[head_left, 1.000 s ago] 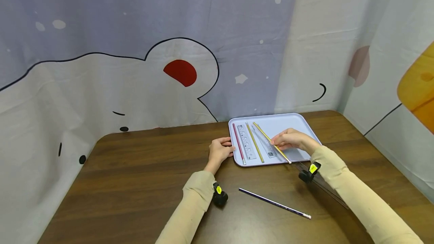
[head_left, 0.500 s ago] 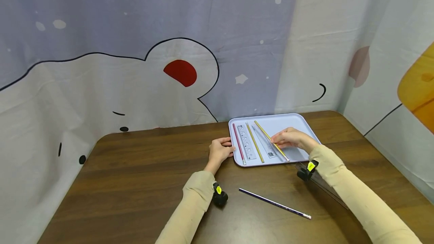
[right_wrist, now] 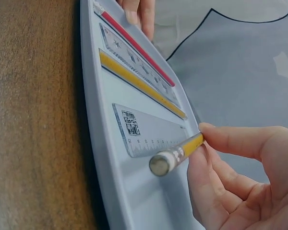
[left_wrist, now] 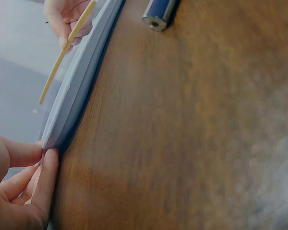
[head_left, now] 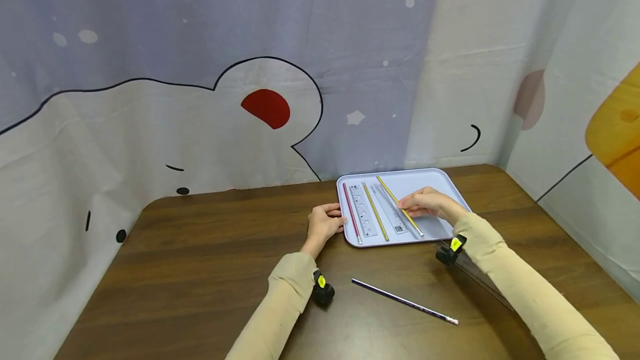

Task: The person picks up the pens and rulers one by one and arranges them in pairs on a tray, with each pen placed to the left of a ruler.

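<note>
My left hand [head_left: 324,224] pinches the left rim of a pale lavender tray [head_left: 430,179], thumb on top and fingers against the outer side. With thumb and fingertips, my right hand [head_left: 431,204] holds a yellow pencil [head_left: 386,188] slanted over the tray. Its eraser end [right_wrist: 164,162] points toward the tray's near edge in the right wrist view. Lying in the tray, from the left, are a red pencil [head_left: 351,213], a clear stencil ruler [head_left: 363,210], another yellow pencil [head_left: 376,211] and a clear ruler [head_left: 392,213] just left of the held pencil.
A dark, patterned pencil [head_left: 405,300] with a white eraser end lies on the brown wooden table [head_left: 215,249], in front of the tray. Beside my right forearm a clear, thin-edged object [head_left: 482,278] is partly hidden. A printed curtain [head_left: 200,126] hangs behind the table.
The held yellow pencil has shifted slightly left and away from me, its eraser end moving from the tray's near edge to inside it. My left hand stays at the rim.
</note>
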{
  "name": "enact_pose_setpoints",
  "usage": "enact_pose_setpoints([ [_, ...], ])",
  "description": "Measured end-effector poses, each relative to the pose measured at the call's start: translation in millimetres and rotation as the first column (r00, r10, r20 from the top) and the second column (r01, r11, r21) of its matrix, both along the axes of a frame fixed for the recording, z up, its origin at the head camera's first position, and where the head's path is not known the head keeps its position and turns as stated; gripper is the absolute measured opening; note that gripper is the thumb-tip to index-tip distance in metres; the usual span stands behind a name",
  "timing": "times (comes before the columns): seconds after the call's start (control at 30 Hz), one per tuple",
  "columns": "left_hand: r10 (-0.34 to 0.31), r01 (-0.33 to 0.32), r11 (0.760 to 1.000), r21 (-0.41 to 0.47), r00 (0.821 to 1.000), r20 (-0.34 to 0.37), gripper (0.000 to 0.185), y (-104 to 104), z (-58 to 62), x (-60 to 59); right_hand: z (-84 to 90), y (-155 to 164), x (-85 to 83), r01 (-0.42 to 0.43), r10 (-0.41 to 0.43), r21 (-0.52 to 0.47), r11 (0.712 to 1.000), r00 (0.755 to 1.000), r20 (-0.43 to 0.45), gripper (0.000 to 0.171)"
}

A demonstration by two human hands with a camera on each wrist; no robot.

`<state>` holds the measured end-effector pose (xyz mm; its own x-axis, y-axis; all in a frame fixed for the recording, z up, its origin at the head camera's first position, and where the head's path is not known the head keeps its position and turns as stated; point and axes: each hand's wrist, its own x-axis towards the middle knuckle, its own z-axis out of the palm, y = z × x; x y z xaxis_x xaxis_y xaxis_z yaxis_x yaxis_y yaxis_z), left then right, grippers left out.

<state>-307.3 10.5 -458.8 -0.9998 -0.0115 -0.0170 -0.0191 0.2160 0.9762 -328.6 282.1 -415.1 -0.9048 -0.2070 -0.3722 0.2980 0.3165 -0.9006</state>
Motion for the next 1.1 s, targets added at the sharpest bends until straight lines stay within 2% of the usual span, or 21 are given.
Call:
enact_pose_setpoints([
  [0.17, 0.008, -0.008, 1.0, -0.022, 1.0, -0.012, 0.039, 1.2, 0.9, 1.1, 0.4, 0.2, 0.1, 0.007, -0.007, 0.001, 1.0, 1.0, -0.006, 0.044],
  [0.4, -0.002, -0.004, 0.995, -0.102, 0.998, -0.061, 0.041, 2.7, 2.1, 1.8, -1.9, 0.1, -1.0, 0.04, -0.04, 0.002, 0.999, 0.999, 0.005, 0.033],
  [0.53, -0.002, -0.003, 0.995, -0.101, 0.999, -0.054, 0.041, 3.0, 4.5, 2.4, -1.4, -0.5, -0.3, 0.039, -0.039, 0.004, 0.999, 0.999, 0.0, 0.031],
  [1.1, -0.009, 0.004, 0.992, -0.125, 0.999, -0.04, 0.04, 6.6, 9.8, 3.4, -3.1, -0.1, 0.2, 0.036, -0.032, 0.08, 0.996, 0.999, -0.043, 0.044],
])
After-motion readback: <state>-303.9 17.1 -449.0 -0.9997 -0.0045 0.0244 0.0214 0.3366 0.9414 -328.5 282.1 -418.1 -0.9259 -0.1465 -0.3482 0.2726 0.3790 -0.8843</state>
